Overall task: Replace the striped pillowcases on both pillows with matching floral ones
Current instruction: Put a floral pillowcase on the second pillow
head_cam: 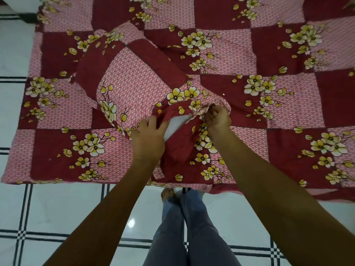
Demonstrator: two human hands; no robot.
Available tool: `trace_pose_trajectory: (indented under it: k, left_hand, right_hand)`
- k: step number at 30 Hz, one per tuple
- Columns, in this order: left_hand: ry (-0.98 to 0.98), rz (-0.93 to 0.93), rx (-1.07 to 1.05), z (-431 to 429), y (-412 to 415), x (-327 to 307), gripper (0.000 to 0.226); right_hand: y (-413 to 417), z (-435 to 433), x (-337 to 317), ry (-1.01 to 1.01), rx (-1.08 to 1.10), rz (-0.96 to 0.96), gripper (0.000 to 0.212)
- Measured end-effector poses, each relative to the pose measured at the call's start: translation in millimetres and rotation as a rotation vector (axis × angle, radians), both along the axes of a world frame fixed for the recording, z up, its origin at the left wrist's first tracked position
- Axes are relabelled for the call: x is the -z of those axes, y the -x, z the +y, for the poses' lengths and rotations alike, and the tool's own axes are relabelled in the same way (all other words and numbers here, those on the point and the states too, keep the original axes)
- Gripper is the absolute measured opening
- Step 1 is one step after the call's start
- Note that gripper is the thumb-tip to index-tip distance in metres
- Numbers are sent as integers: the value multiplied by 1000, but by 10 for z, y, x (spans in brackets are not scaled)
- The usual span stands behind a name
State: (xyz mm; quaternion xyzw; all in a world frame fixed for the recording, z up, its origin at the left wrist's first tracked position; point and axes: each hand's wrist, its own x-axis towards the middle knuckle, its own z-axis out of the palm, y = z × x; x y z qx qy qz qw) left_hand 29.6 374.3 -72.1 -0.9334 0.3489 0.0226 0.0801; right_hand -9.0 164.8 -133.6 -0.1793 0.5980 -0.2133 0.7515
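I see the white pillow (178,124) peeking from the mouth of the floral pillowcase (138,87), lying mid-bed on the matching sheet (288,54). My right hand (218,117) pinches the case's open edge; my left hand (148,139), fingers straight, presses at the opening, gripping nothing

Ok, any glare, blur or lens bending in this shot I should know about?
Head view: small glare spot on the floor near the legs; light flat and dim, no hard shadows; bed edge and tile lines bow from the wide lens; pillowcase print slightly soft but readable.
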Motion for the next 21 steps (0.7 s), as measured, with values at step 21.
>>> trace_pose_trajectory:
  k: [21]
  left_hand:
    - [282,441,393,-786,58,60,86]
  right_hand:
    - [20,-556,55,-131,-313,-244,39]
